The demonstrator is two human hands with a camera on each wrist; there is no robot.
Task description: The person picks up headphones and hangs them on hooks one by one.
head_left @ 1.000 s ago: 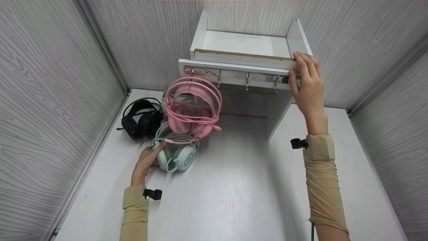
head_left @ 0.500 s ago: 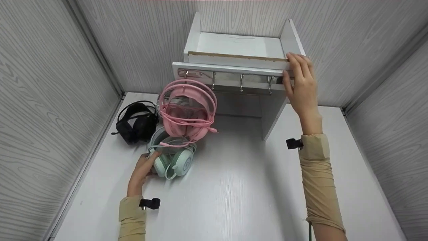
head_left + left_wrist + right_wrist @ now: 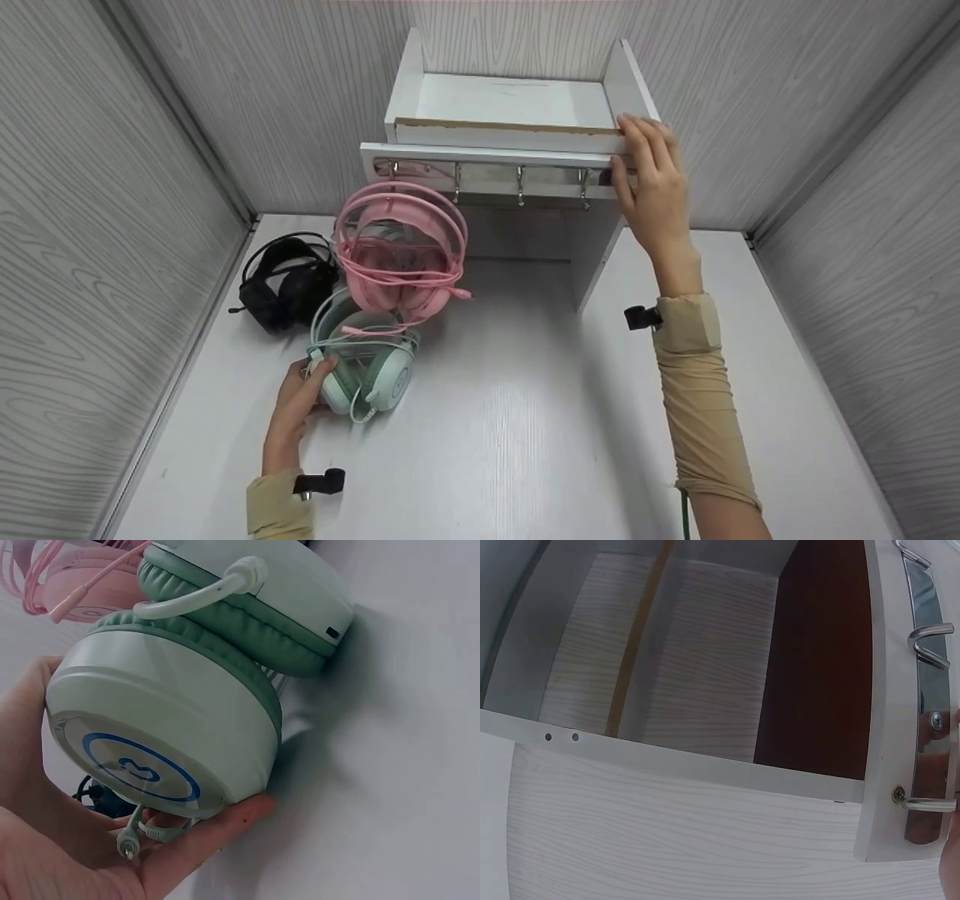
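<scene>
My left hand (image 3: 297,391) grips one ear cup of a mint-green headset (image 3: 391,379), low over the table, below the hanging pink headset (image 3: 409,289). In the left wrist view, thumb and fingers spread around the white outer shell (image 3: 161,716) with its blue ring logo; a cable plug pokes out beside the palm. The pink headset hangs at the leftmost hook of the white shelf unit (image 3: 510,136), its cord wound round the cups. My right hand (image 3: 655,187) holds that unit's front right corner, fingers over the top and thumb at the hook rail (image 3: 487,174).
A black headset (image 3: 289,289) lies on the table at the left, by the side wall. Three bare metal hooks, one of them a middle hook (image 3: 520,186), line the rail right of the pink headset. Wood-grain walls enclose the white table (image 3: 510,450).
My left hand has drawn the mint-green headset nearer to me, widening its distance from the pink one. The whole head view has shifted, so everything sits farther left. My right hand keeps its hold.
</scene>
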